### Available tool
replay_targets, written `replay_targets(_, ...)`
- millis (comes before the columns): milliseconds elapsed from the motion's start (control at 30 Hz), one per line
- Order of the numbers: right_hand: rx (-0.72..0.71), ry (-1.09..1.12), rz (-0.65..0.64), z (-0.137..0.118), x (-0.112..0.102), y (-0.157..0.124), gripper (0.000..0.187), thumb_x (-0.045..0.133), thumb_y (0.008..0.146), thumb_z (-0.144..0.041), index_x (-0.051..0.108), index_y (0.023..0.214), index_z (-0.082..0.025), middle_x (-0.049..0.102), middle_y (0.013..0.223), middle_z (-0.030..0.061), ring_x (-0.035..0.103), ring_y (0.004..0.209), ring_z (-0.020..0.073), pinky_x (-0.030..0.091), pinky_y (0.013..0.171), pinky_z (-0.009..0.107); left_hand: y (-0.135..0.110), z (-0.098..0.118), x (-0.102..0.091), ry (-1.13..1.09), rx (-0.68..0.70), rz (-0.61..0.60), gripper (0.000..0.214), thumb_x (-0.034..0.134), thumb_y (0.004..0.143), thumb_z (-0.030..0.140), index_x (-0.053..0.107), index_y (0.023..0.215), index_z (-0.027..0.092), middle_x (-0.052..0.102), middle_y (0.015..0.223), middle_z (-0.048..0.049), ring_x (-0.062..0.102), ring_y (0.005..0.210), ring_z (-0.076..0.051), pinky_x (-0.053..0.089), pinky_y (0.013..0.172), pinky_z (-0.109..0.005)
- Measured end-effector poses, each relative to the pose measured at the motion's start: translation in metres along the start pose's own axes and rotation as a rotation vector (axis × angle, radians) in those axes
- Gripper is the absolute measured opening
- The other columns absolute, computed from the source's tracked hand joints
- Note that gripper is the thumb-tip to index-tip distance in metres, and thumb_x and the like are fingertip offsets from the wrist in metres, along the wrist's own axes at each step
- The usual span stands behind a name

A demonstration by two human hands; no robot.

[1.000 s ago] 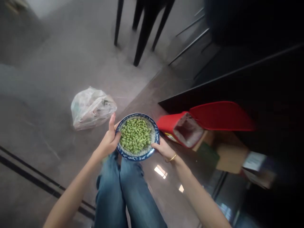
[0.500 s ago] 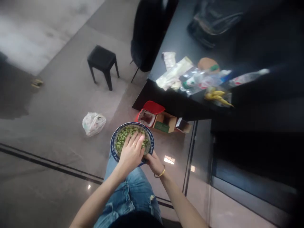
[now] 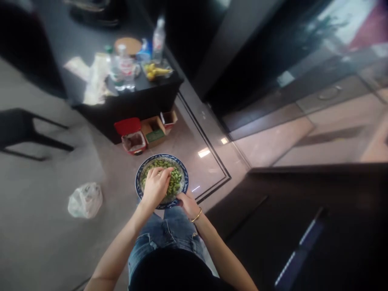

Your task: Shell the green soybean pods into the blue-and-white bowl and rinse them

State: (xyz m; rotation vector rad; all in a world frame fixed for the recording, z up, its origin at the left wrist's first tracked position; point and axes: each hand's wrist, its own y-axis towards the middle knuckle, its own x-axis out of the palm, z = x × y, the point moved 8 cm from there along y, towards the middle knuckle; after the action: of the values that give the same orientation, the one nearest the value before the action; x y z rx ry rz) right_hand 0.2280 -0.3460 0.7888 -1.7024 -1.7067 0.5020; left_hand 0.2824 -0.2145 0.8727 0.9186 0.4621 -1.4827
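Observation:
A round plate [image 3: 184, 173] with a blue patterned rim is held above my lap, with many small green beans [image 3: 173, 184] spread over it. My right hand [image 3: 188, 204], a gold bangle at its wrist, grips the near right rim of this plate. Over the beans on the plate's left half lies my left hand [image 3: 156, 186], its fingers bent and drawn together with the tips down among them. A ring shows on one of its fingers. The fingertips are partly hidden, so how many beans they hold cannot be seen.
A red lidded bin [image 3: 133, 141] stands open beside a cardboard box [image 3: 153, 131] below a dark table [image 3: 142, 91]. Bottles [image 3: 125, 68] and yellow bananas [image 3: 154, 72] sit on top. A white plastic bag [image 3: 85, 200] and a black stool [image 3: 18, 129] are at left.
My view has turned right, so the table, bin, bag and stool appear further left. My left hand's fingers have gone from stretched flat over the beans to bent together. The right hand keeps its grip.

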Motion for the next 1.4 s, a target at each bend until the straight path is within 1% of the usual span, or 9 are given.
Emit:
replay_targets(200,-0.005,0.327,0.184,-0.045,-0.152,0.005,0.055,0.060,0.053,-0.024,0.057,0.108,-0.029,0.068,0.079,-0.0045,0.060,0.065,0.0172,0.048,0.052,0.027,0.095,0.112,0.076,-0.255,0.157,-0.021,0.019,0.056,0.090,0.019,0.060,0.108,0.021,0.070,0.089,-0.0028,0.064,0.091,-0.018,0.051,0.087,-0.033)
replay_targets(367,-0.116,0.454,0.298,-0.096,-0.301,0.006,0.052,0.063,0.056,-0.022,0.058,0.108,-0.025,0.067,0.081,-0.0030,0.057,0.061,0.0129,0.047,0.050,0.023,0.172,0.229,0.178,-0.452,0.197,-0.192,0.025,0.054,0.088,0.019,0.056,0.113,0.019,0.069,0.090,-0.0023,0.067,0.089,-0.015,0.052,0.087,-0.029)
replay_targets(533,-0.206,0.558,0.360,-0.152,-0.424,-0.003,0.058,0.062,0.057,-0.023,0.055,0.115,-0.027,0.068,0.090,-0.0009,0.061,0.066,0.0151,0.049,0.049,0.024,0.233,0.347,0.273,-0.492,0.301,-0.329,0.025,0.052,0.089,0.020,0.056,0.113,0.020,0.069,0.091,-0.0019,0.067,0.088,-0.014,0.052,0.084,-0.026)
replay_targets(700,-0.237,0.684,0.505,-0.193,-0.530,0.007,0.059,0.062,0.055,-0.023,0.055,0.113,-0.025,0.068,0.088,-0.0004,0.061,0.067,0.0153,0.051,0.051,0.025,0.305,0.431,0.351,-0.479,0.393,-0.370,0.022,0.053,0.089,0.023,0.058,0.110,0.019,0.068,0.088,-0.0023,0.066,0.082,-0.014,0.052,0.080,-0.026)
replay_targets(833,-0.284,0.687,0.619,-0.231,-0.613,0.038,0.053,0.064,0.055,-0.023,0.056,0.108,-0.024,0.068,0.095,0.0010,0.062,0.071,0.0153,0.052,0.054,0.025,0.363,0.498,0.434,-0.487,0.594,-0.505,0.026,0.053,0.089,0.017,0.057,0.114,0.020,0.069,0.093,-0.0033,0.065,0.087,-0.016,0.051,0.083,-0.028)
replay_targets(1033,-0.336,0.689,0.732,-0.313,-0.727,0.092,0.053,0.063,0.058,-0.021,0.056,0.111,-0.026,0.067,0.100,0.0024,0.063,0.079,0.0184,0.053,0.057,0.026,0.458,0.595,0.561,-0.320,0.870,-0.619,0.035,0.053,0.087,0.012,0.059,0.120,0.019,0.067,0.090,-0.0056,0.061,0.084,-0.020,0.050,0.080,-0.032)
replay_targets(1200,-0.386,0.692,0.868,-0.379,-0.818,0.117,0.051,0.062,0.061,-0.018,0.056,0.111,-0.024,0.066,0.102,0.0018,0.061,0.090,0.0188,0.054,0.070,0.027,0.523,0.683,0.644,-0.107,1.076,-0.709,0.037,0.051,0.085,0.011,0.058,0.122,0.016,0.066,0.083,-0.0077,0.060,0.083,-0.024,0.049,0.074,-0.034)
replay_targets(1300,-0.455,0.728,0.926,-0.413,-0.877,0.130,0.053,0.062,0.059,-0.017,0.057,0.111,-0.024,0.065,0.111,0.0015,0.059,0.102,0.0191,0.052,0.085,0.028,0.554,0.735,0.694,-0.059,1.101,-0.737,0.035,0.050,0.083,0.008,0.058,0.116,0.015,0.067,0.089,-0.0090,0.060,0.087,-0.025,0.049,0.076,-0.035)
replay_targets(1400,-0.476,0.768,0.928,-0.438,-0.945,0.148,0.056,0.061,0.059,-0.018,0.055,0.114,-0.024,0.065,0.110,0.0013,0.060,0.099,0.0192,0.052,0.086,0.030,0.585,0.779,0.756,-0.029,1.014,-0.776,0.032,0.049,0.082,0.006,0.057,0.112,0.016,0.067,0.093,-0.0090,0.061,0.090,-0.024,0.049,0.080,-0.034)
